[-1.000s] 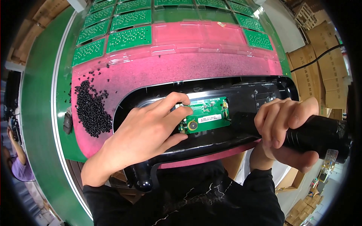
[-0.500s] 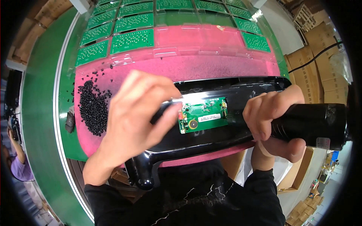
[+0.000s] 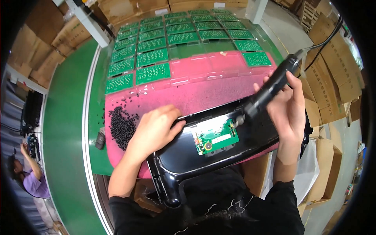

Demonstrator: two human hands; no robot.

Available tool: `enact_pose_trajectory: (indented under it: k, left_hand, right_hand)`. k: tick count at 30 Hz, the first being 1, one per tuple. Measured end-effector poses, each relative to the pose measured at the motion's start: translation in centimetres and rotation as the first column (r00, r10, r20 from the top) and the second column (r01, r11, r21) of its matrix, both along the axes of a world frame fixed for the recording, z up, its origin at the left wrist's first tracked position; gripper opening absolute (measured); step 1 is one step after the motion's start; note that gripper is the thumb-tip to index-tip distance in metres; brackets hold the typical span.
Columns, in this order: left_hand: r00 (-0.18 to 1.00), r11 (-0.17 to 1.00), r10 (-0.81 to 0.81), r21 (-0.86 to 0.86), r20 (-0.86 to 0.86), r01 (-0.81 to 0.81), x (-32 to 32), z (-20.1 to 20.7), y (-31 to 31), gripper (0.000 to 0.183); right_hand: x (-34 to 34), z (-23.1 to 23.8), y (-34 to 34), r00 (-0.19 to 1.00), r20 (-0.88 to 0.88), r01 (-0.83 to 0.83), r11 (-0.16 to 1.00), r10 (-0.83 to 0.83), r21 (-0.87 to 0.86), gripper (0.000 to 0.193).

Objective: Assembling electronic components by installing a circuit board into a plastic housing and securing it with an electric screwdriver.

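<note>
My left hand (image 3: 156, 127) is closed over the upper left edge of a glossy black plastic housing (image 3: 252, 139). A green circuit board (image 3: 220, 131) lies in the middle of the housing, with a round brass-coloured part and a white label on it. My right hand (image 3: 289, 113) holds a black electric screwdriver (image 3: 270, 89) at a slant. The screwdriver's lower end reaches the board's upper right corner; whether the tip sits on a screw is too small to tell. Left of my left hand lies a pile of small black screws (image 3: 122, 127).
Clear plastic trays with rows of green circuit boards (image 3: 152, 73) cover the far side of the pink mat (image 3: 203, 87). A cable (image 3: 327, 39) runs from the screwdriver's top. Cardboard boxes (image 3: 329, 74) stand at the right. Another person (image 3: 33, 182) is at far left.
My right hand has swung the screwdriver from lying sideways to a slant, its lower end now at the board. My left hand has come down from above the housing onto its edge.
</note>
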State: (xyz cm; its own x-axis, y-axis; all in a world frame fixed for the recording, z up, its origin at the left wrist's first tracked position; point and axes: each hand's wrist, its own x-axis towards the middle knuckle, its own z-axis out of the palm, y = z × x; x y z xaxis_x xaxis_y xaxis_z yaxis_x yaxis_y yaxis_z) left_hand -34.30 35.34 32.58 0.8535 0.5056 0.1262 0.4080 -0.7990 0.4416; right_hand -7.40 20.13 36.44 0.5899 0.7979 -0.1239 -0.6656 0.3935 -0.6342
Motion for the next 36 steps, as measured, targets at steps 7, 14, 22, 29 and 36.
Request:
enact_pose_trajectory:
  k: [7,14,22,29,36]
  left_hand:
    - [0.994,0.99,-0.03,0.137,-0.106,0.045,-1.0,2.0,-0.9,0.014]
    - [0.871,0.83,0.202,0.394,0.448,-0.395,-9.0,6.3,-6.2,0.025]
    - [0.348,0.487,0.598,0.017,0.722,-0.873,-13.0,2.4,-8.5,0.034]
    - [0.51,0.645,0.494,0.097,0.704,-0.758,5.6,-1.8,-24.6,0.037]
    - [0.545,0.703,0.446,0.099,0.71,-0.704,8.4,-5.2,-27.5,0.039]
  right_hand:
    - [0.0,1.3,-7.9,0.976,0.21,-0.102,0.967,0.053,0.233,0.054]
    - [10.7,-3.5,-20.0,0.346,0.513,0.737,0.566,-0.786,0.37,0.026]
    - [14.3,-31.3,-31.6,0.13,0.96,0.975,-0.21,0.246,-0.078,0.071]
    - [4.6,-39.6,-33.6,0.742,0.64,0.67,-0.25,0.201,-0.699,0.061]
    - [6.5,-35.2,-36.3,0.419,0.802,0.901,-0.304,0.426,-0.309,0.069]
